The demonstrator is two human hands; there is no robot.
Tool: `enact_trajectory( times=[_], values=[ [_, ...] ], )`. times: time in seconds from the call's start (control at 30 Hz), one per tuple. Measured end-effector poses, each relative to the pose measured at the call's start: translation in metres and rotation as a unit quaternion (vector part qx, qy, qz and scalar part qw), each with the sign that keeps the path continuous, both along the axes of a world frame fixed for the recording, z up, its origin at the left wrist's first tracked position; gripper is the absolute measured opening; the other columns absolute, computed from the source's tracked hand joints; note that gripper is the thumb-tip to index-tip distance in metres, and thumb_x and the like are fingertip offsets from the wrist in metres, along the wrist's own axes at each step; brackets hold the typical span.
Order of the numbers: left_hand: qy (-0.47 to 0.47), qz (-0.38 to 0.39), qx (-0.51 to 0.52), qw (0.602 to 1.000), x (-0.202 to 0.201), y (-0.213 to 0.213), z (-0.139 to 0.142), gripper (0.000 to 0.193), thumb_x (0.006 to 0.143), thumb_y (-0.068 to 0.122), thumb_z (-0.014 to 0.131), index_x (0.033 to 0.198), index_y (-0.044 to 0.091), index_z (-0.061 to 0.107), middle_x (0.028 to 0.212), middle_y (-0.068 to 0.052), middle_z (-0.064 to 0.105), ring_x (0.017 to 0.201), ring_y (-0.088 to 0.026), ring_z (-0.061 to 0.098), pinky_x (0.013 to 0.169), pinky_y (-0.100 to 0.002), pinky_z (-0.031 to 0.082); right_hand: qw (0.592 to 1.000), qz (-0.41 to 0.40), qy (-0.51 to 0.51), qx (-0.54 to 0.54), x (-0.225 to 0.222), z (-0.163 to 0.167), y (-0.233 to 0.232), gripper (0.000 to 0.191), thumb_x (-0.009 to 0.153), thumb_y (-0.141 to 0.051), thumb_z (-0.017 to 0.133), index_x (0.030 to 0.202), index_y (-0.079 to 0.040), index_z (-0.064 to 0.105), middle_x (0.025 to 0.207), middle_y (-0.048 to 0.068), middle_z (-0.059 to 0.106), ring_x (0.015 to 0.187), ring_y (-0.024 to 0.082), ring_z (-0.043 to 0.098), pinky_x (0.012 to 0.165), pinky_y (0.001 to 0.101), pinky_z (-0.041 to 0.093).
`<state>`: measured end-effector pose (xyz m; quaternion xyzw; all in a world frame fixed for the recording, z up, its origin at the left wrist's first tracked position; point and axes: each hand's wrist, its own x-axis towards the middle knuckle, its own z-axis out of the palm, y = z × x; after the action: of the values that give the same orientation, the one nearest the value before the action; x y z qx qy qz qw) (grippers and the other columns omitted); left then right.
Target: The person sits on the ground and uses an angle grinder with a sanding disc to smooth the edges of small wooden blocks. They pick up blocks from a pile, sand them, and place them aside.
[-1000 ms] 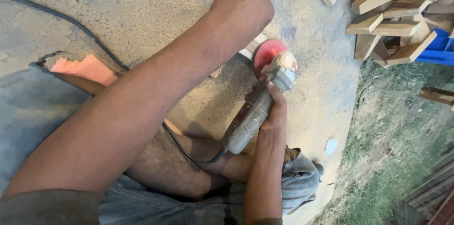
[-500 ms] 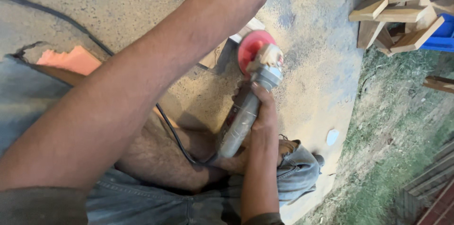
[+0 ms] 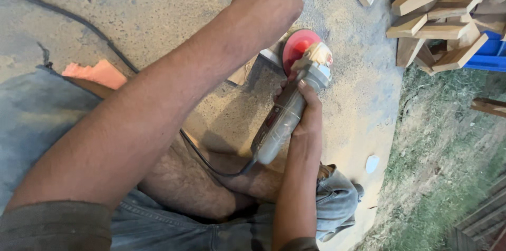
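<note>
Seated on dusty concrete, legs folded at the bottom of frame. Right hand (image 3: 305, 116) wraps tight round the grey body of an angle grinder (image 3: 287, 116), fingers closed on the barrel, thumb up toward the head. Grinder's long axis runs diagonal: tail at lower centre, where the black cord (image 3: 211, 164) leaves it, head up and to the right of centre. So it points away from the body, toward the upper right. Red sanding disc (image 3: 296, 48) sits at the far end, tilted on edge, face turned toward the left fist.

Left hand (image 3: 266, 0) is a closed fist at top centre, pressed down on a small wood block (image 3: 247, 71); only a pale corner of it shows under the forearm, so can't tell just how the fingers grip it. Block lies just left of the disc, between fist and grinder head. Whether disc edge touches the wood is hidden.

Left hand is nearer the block, right hand is on the tool only; disc must travel left to bite further.

Upper right: pile of cut wood pieces (image 3: 437, 3) by a blue crate (image 3: 487, 53), grass (image 3: 448, 177) at the right edge. Orange pad (image 3: 97, 71) at left, near the cord.
</note>
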<state>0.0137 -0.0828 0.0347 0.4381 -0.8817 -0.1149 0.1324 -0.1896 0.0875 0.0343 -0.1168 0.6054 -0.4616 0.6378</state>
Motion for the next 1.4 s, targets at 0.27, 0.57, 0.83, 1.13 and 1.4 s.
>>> enact_trajectory(
  times=[0.27,0.57,0.83,1.13,1.4],
  values=[
    [-0.034,0.012,0.021,0.999,0.012,0.003,0.011,0.015,0.082,-0.003,0.074,0.075,0.01,0.076,0.064,-0.008,0.067,0.059,-0.017,0.062,0.071,-0.04,0.053,0.997,-0.071,0.019,0.014,-0.011,0.007,0.024,0.039,0.087,-0.021,0.068,0.121,-0.003,0.061,0.098,0.014,0.067,0.082,0.028,0.068,0.076,0.0408,0.059],
    [-0.227,-0.004,0.223,0.948,0.032,0.032,0.037,0.022,0.089,0.027,0.073,0.087,0.005,0.077,0.082,-0.012,0.077,0.068,-0.022,0.074,0.06,-0.038,0.06,0.999,-0.027,0.022,-0.019,-0.008,0.016,0.027,0.038,0.088,-0.023,0.066,0.119,-0.004,0.06,0.099,0.014,0.067,0.084,0.028,0.069,0.076,0.0418,0.06],
    [-0.16,0.002,0.095,0.983,0.023,0.048,0.028,0.006,0.086,0.02,0.074,0.083,0.019,0.079,0.076,-0.002,0.075,0.075,-0.02,0.074,0.059,-0.038,0.054,0.999,-0.001,0.043,0.003,0.03,0.024,0.018,0.043,0.083,-0.018,0.07,0.121,0.001,0.061,0.095,0.013,0.068,0.079,0.028,0.071,0.072,0.041,0.062],
    [-0.147,-0.002,0.067,0.987,0.019,0.057,0.032,0.013,0.075,0.018,0.073,0.087,0.014,0.078,0.084,-0.007,0.074,0.081,-0.025,0.072,0.068,-0.043,0.056,0.997,0.006,0.076,0.027,0.039,0.029,0.004,0.039,0.08,-0.015,0.073,0.116,0.0,0.064,0.089,0.011,0.07,0.072,0.023,0.07,0.065,0.0381,0.061],
    [-0.154,-0.036,0.053,0.986,0.021,0.059,0.035,0.009,0.082,0.017,0.072,0.087,0.012,0.077,0.085,-0.009,0.074,0.091,-0.028,0.07,0.083,-0.046,0.051,0.996,0.048,0.069,0.021,0.051,0.022,-0.001,0.033,0.079,-0.016,0.078,0.108,-0.004,0.068,0.085,0.007,0.071,0.07,0.019,0.07,0.064,0.0341,0.06]
  ],
)
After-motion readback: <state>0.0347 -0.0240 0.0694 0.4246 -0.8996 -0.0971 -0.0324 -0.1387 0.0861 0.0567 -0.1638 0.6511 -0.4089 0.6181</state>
